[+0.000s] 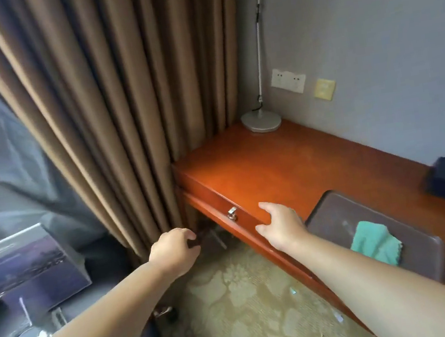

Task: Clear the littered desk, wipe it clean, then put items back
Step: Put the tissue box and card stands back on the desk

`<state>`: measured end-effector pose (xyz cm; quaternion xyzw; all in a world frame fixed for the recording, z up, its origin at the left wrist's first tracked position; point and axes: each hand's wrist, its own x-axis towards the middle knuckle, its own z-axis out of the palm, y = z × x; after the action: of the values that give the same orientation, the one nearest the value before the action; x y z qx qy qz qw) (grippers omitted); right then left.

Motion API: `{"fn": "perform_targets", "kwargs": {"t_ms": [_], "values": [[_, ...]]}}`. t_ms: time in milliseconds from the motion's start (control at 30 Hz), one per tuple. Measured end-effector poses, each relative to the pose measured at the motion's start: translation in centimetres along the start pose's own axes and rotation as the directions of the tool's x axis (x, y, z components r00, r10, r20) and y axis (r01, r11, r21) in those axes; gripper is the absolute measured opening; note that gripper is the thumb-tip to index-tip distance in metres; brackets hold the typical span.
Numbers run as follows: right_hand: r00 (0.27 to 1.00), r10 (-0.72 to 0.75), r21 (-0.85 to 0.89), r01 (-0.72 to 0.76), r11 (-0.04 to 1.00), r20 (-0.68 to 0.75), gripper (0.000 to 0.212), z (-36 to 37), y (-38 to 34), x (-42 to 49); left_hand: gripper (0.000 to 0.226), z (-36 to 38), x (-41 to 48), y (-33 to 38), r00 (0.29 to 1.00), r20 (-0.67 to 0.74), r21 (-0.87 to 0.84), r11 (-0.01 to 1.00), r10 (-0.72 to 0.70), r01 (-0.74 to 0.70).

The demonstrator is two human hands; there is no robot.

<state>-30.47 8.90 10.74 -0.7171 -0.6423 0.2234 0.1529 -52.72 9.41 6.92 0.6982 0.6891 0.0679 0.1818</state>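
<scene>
Near cloth (375, 242), right hand (280, 224) spreads at desk (273, 166) edge; left hand (174, 249) grips dark object (193, 243).

**Both arms out toward the bench (287, 164)**

My left arm (107, 315) reaches low, under the bench's front edge, and my left fingers (186, 235) curl round a small dark thing (194, 243) I cannot identify. My right arm (360, 269) stretches to that same edge, right fingers (269, 209) spread and relaxed, palm down over the lip; contact unclear.

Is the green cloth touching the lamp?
Apart. The head view shows the green cloth lying on the brown mat, with a stretch of bare desk between it and the lamp.
</scene>
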Motion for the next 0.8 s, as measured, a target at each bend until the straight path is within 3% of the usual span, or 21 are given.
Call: {"fn": "perform_targets", "kwargs": {"t_ms": [267, 467, 533, 600, 700, 800], "values": [[0.943, -0.239, 0.002, 0.246, 0.969, 0.230, 0.056, 13.2, -18.6, 1.3, 0.032, -6.4, -4.3, -21.6, 0.918, -0.055, -0.132, 0.915, -0.392, 0.382], [0.886, -0.310, -0.020, 0.337, 0.941, 0.344, 0.056, 19.2, -27.5, 1.3, 0.035, -7.9, -7.4, -31.2, 0.826, -0.058, -0.237, 0.811, -0.561, 0.535], [0.868, -0.304, 0.010, 0.326, 0.945, 0.392, 0.056, 20.7, -29.4, 1.8, 0.037, -8.0, -7.8, -33.4, 0.788, -0.049, -0.343, 0.752, -0.613, 0.563], [0.852, -0.297, 0.045, 0.308, 0.950, 0.431, 0.057, 21.9, -30.9, 2.5, 0.043, -8.1, -7.5, -35.0, 0.728, -0.011, -0.600, 0.587, -0.685, 0.544], [0.844, -0.262, 0.119, 0.234, 0.965, 0.468, 0.056, 23.3, -32.4, 4.3, 0.052, -8.9, -6.2, -36.5, 0.602, 0.135, -0.906, 0.148, -0.787, 0.397], [0.834, -0.232, 0.184, 0.159, 0.970, 0.501, 0.058, 24.8, -33.7, 6.7, 0.055, -9.5, -4.2, -38.3, 0.551, 0.198, -0.933, 0.017, -0.810, 0.360]]}}
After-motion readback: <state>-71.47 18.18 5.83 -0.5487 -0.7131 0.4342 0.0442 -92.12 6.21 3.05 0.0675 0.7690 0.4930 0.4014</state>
